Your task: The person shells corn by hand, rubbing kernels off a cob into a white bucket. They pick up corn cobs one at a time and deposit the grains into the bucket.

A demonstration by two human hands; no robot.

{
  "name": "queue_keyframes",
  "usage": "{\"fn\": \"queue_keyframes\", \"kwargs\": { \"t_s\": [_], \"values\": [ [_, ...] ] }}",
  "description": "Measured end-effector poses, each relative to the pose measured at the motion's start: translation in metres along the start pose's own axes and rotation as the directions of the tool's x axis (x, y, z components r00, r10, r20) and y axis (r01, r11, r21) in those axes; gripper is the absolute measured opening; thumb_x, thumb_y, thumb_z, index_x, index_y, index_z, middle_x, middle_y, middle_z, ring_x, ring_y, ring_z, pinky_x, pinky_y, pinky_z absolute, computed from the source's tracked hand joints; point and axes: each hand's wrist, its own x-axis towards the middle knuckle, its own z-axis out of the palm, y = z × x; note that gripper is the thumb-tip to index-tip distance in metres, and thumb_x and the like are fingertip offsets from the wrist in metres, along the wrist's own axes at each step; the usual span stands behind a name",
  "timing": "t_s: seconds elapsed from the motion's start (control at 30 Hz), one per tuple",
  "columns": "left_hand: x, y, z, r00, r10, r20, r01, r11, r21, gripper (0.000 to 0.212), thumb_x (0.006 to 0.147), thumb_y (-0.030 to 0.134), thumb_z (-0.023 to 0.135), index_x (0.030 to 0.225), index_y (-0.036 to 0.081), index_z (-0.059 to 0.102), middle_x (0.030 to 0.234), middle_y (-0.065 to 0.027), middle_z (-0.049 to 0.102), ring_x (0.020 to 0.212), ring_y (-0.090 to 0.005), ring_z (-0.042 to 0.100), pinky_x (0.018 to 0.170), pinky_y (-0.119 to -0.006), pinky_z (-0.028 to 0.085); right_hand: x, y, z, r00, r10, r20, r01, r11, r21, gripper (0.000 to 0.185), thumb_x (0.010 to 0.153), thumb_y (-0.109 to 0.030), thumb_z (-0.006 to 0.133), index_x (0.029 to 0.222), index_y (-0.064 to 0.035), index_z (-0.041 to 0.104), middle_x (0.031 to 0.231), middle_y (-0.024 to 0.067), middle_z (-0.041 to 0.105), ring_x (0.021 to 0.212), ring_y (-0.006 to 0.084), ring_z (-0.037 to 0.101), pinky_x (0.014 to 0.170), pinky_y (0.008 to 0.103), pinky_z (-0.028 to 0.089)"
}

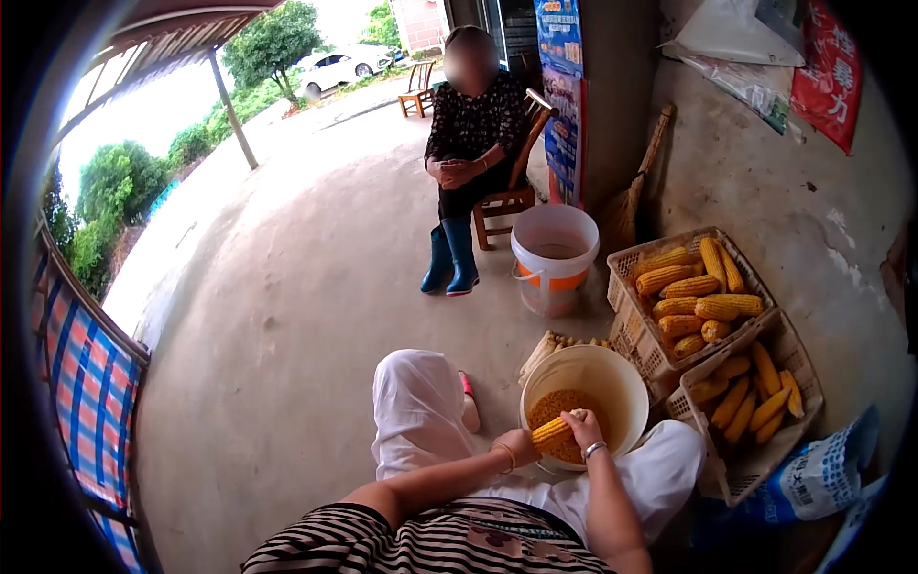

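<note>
An ear of dried yellow corn (552,433) lies between my two hands, over a white plastic bucket (631,373). My left hand (518,448) is closed around its left end. The other end is in the fingers of my right hand (586,428), which has a silver bracelet at the wrist. Loose corn kernels (559,402) cover the bottom of the bucket. Behind its rim are several bare corncobs (538,355) on the floor.
To the right, an upper plastic crate (649,337) and a lower plastic crate (735,473) hold corn ears. A tall bucket (552,280) stands ahead, near a seated person (473,129) in rubber boots. A broom (638,179) leans by the wall; a printed sack (810,473) lies lower right.
</note>
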Motion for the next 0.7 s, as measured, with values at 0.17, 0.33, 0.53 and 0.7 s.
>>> {"fn": "queue_keyframes", "kwargs": {
  "t_s": [0.17, 0.33, 0.53, 0.7],
  "values": [
    [-0.012, 0.004, -0.003, 1.000, 0.005, -0.023, -0.005, 1.000, -0.020, 0.033, 0.066, 0.032, 0.064, 0.090, 0.009, 0.064, 0.086, -0.0122, 0.063, 0.080, -0.0269, 0.061, 0.069, -0.036, 0.048, -0.007, 0.006, -0.002, 0.999, -0.008, -0.033, 0.005, 0.996, -0.091, 0.058, 0.065, -0.039, 0.072, 0.098, 0.0022, 0.050, 0.095, 0.0130, 0.056, 0.085, 0.0206, 0.054, 0.075, 0.0307, 0.044],
    [-0.010, 0.003, 0.001, 1.000, -0.011, 0.020, 0.012, 1.000, -0.025, 0.034, 0.067, 0.033, 0.062, 0.092, 0.010, 0.063, 0.087, -0.0121, 0.063, 0.081, -0.0266, 0.061, 0.070, -0.036, 0.048, -0.007, 0.011, 0.004, 0.990, -0.055, -0.128, 0.046, 0.996, -0.074, 0.042, 0.072, -0.035, 0.067, 0.087, 0.0007, 0.051, 0.078, 0.0062, 0.058, 0.072, 0.0150, 0.053, 0.069, 0.0285, 0.044],
    [0.000, -0.005, 0.013, 0.997, 0.078, -0.015, -0.078, 0.997, -0.023, 0.034, 0.068, 0.033, 0.061, 0.092, 0.008, 0.063, 0.087, -0.0120, 0.063, 0.081, -0.0262, 0.061, 0.069, -0.036, 0.048, 0.000, 0.019, 0.006, 0.988, -0.069, -0.136, 0.054, 0.992, -0.116, 0.048, 0.075, -0.043, 0.063, 0.087, 0.0016, 0.050, 0.078, 0.0086, 0.059, 0.070, 0.0183, 0.056, 0.068, 0.0296, 0.045],
    [-0.012, 0.004, -0.004, 0.999, 0.031, 0.017, -0.030, 0.999, -0.020, 0.033, 0.068, 0.031, 0.062, 0.092, 0.008, 0.063, 0.087, -0.0121, 0.063, 0.081, -0.0260, 0.061, 0.069, -0.035, 0.048, -0.005, 0.005, 0.002, 0.999, 0.026, -0.046, -0.024, 0.999, 0.031, 0.034, 0.080, -0.036, 0.061, 0.080, -0.0025, 0.051, 0.075, 0.0029, 0.055, 0.071, 0.0120, 0.050, 0.067, 0.0256, 0.041]
  ]
}}
